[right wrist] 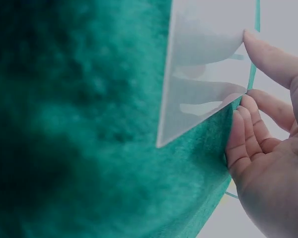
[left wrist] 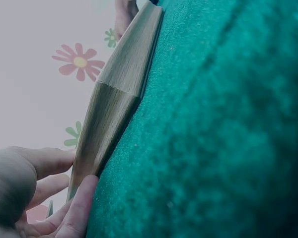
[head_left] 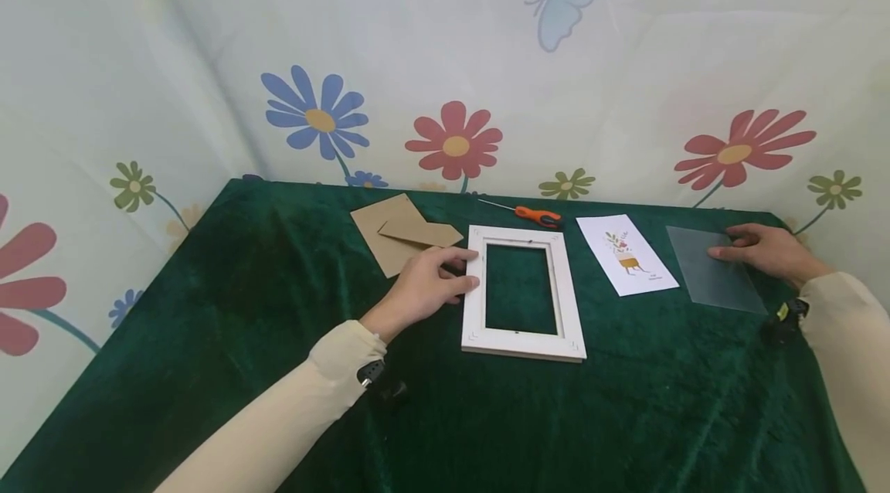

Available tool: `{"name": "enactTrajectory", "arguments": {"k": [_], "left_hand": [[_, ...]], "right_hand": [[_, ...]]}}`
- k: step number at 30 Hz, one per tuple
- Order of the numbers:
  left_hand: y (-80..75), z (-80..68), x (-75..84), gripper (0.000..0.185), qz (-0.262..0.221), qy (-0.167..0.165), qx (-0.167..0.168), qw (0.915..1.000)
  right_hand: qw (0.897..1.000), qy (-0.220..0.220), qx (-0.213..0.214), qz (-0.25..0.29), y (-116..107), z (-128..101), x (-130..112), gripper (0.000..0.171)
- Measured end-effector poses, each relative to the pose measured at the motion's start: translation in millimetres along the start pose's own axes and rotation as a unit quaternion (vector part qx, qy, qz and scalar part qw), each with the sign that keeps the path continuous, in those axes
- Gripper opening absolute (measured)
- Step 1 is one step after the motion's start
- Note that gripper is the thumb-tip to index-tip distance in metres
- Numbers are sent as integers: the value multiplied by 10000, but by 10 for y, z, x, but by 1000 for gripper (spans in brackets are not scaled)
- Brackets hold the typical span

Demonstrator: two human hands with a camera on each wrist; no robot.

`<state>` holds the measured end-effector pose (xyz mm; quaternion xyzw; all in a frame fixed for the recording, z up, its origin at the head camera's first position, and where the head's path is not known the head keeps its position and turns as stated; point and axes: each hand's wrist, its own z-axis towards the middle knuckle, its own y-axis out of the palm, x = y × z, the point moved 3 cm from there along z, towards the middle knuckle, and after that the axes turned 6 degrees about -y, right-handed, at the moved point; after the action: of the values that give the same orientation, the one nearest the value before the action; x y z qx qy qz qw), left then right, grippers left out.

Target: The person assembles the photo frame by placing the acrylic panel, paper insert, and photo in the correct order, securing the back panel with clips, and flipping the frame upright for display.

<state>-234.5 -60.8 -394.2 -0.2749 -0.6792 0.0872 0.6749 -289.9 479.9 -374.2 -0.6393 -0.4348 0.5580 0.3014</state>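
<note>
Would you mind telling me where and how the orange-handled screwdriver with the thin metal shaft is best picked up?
Probably by its thick orange handle, coming from above and the person's right: in the head view it lies on the dark green cloth with the handle end to the right, while the slim shaft points left, beyond the white rectangular frame.
</note>
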Motion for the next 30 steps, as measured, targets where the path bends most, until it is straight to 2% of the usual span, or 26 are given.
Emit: {"name": "enactTrajectory", "arguments": {"k": [6,11,17,20,24,27,30], "left_hand": [[0,17,10,48,16,15,-16,10000],[6,13,11,49,11,6,-38,10000],[14,20,-7,48,10,-35,4,10000],[14,18,-14,48,7,-46,10,10000],[14,13,-11,48,-3,-46,0,10000],[11,10,-6,48,5,-45,10,10000],[10,10,-6,49,18,-44,23,10000]], "right_hand": [[9998,0,158,-75,-4,-3,27,95],[9999,-18,97,-49,-3,-6,33,98],[9991,84,372,202,-9,-23,66,89],[9979,8,512,406,-25,-40,86,81],[9947,-248,448,895,-76,-47,76,69],[9882,-346,386,1441,-108,-60,57,63],[9806,-343,502,1865,-114,-89,54,63]]}}
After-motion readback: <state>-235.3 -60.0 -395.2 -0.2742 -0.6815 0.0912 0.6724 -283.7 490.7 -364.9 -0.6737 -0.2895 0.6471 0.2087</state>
